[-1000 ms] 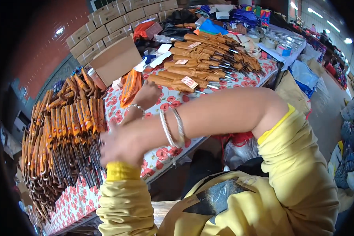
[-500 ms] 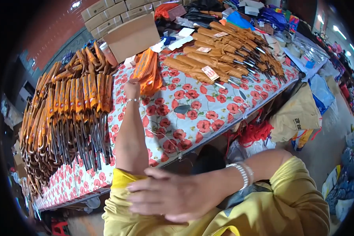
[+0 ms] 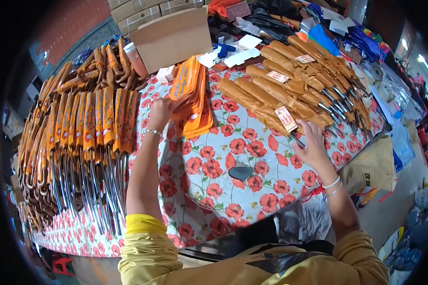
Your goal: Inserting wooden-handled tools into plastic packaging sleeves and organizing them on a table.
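Note:
My left hand (image 3: 162,112) is closed at the near left edge of a stack of flat orange printed sleeves (image 3: 193,95), its fingers pinching the edge of a sleeve. My right hand (image 3: 313,143) reaches to the nearest brown folded umbrella (image 3: 259,105), fingers apart around its dark metal end; whether they touch it I cannot tell. A white and red tag (image 3: 285,118) lies on that umbrella. Several more brown umbrellas (image 3: 290,61) lie behind it, their metal ends pointing right. On the left are many umbrellas in orange sleeves (image 3: 85,118), with metal shafts and curved brown handles.
A flowered cloth (image 3: 209,190) covers the table, and a dark flat piece (image 3: 241,173) lies on it. An open carton (image 3: 173,40), a bottle (image 3: 136,59) and a small white box (image 3: 166,74) stand behind. A beige bag (image 3: 371,166) is beside the table's right edge.
My right hand has left my left sleeve and moved out over the table to the brown umbrellas. My left hand stays at the orange sleeves. The view has shifted nearer the table.

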`<state>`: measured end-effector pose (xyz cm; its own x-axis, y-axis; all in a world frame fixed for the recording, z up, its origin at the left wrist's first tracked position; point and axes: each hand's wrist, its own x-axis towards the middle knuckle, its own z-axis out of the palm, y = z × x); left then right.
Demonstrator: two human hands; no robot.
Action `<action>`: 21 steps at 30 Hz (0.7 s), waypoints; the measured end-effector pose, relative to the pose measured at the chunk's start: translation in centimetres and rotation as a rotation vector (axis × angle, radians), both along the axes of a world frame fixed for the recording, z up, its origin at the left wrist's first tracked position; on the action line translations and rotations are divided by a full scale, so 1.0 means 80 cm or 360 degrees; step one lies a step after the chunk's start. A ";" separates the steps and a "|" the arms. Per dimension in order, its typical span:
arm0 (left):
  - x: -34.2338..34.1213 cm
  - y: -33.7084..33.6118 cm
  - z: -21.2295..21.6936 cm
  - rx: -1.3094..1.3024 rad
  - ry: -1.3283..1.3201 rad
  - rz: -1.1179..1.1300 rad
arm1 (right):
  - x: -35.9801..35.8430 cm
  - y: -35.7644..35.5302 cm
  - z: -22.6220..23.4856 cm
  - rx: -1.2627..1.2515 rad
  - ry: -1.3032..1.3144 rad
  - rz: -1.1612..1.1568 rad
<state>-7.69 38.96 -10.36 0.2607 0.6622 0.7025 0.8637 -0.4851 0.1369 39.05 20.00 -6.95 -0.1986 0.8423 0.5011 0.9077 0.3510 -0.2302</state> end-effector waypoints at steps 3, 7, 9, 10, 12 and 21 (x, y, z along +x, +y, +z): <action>0.020 -0.009 0.028 -0.0240 -0.0104 0.0067 | 0.000 0.008 -0.003 -0.0189 -0.0148 -0.0136; 0.019 -0.016 0.047 -0.0443 -0.0074 0.0155 | -0.009 0.022 0.002 -0.0390 -0.0320 -0.0214; 0.016 -0.022 0.057 -0.0481 -0.0032 0.0181 | -0.017 0.022 0.004 -0.0489 -0.0400 -0.0255; 0.016 -0.027 0.063 -0.0438 -0.0094 0.0165 | -0.022 0.020 0.003 -0.0484 -0.0400 -0.0250; 0.024 -0.040 0.078 -0.0347 -0.0215 0.0128 | -0.032 0.015 -0.002 -0.0250 -0.0421 -0.0177; 0.238 -0.234 0.041 -0.0497 0.0165 -0.0865 | -0.010 -0.015 -0.009 -0.0564 0.0419 -0.0059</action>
